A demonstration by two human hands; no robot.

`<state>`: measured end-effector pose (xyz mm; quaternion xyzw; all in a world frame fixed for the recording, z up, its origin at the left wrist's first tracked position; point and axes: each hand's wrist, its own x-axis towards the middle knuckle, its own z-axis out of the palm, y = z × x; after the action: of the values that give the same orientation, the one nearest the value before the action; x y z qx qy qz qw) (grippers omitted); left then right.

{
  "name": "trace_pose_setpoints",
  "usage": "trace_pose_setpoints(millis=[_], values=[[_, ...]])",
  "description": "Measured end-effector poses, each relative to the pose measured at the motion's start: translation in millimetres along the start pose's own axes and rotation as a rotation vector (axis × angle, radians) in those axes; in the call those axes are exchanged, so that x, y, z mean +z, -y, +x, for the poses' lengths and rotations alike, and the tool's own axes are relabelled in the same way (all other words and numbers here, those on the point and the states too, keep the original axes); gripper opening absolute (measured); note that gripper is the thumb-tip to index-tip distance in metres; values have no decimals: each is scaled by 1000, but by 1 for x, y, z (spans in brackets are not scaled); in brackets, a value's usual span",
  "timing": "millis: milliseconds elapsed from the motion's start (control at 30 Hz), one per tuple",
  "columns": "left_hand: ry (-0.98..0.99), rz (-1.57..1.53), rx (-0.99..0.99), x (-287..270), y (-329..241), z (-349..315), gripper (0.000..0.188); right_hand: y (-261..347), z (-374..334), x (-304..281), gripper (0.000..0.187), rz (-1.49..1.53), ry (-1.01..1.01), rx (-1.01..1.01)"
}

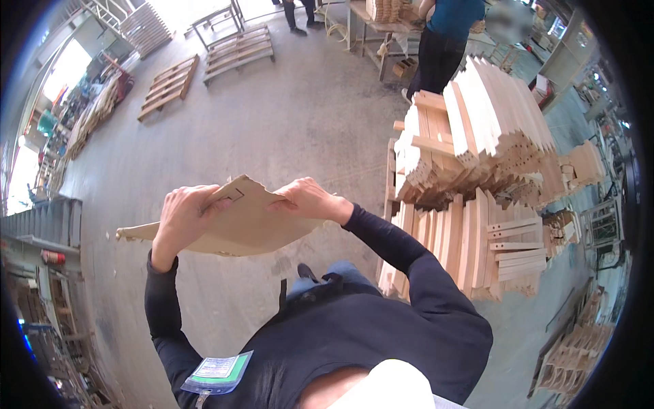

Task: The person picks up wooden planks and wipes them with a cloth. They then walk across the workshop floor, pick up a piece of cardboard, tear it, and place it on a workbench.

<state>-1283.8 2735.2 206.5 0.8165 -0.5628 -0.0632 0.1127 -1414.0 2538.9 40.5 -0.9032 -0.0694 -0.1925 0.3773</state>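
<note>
A sheet of brown cardboard (255, 228) is held up in front of me over the floor, tilted, with a torn, uneven top edge. My left hand (187, 215) grips its left part, thumb on the near face and fingers over the upper edge. Further right, my right hand (303, 199) pinches the same top edge, thumb against the near face. Between the hands the edge rises to a ragged peak with a small dark printed mark below it. The far face of the cardboard is hidden.
Stacks of cut wooden pieces (504, 129) stand close on my right, with more pieces (470, 238) below. Wooden pallets (238, 53) lie ahead on the concrete floor (306, 109). A person in a blue top (453, 31) stands at a workbench (388, 27). Metal racking (44, 225) lines the left.
</note>
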Motion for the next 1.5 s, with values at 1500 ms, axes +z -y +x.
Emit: trace_pose_setpoints(millis=[1500], values=[[-462, -1964, -403, 154, 497, 1262, 39, -899, 569, -453, 23, 1143, -838, 753]])
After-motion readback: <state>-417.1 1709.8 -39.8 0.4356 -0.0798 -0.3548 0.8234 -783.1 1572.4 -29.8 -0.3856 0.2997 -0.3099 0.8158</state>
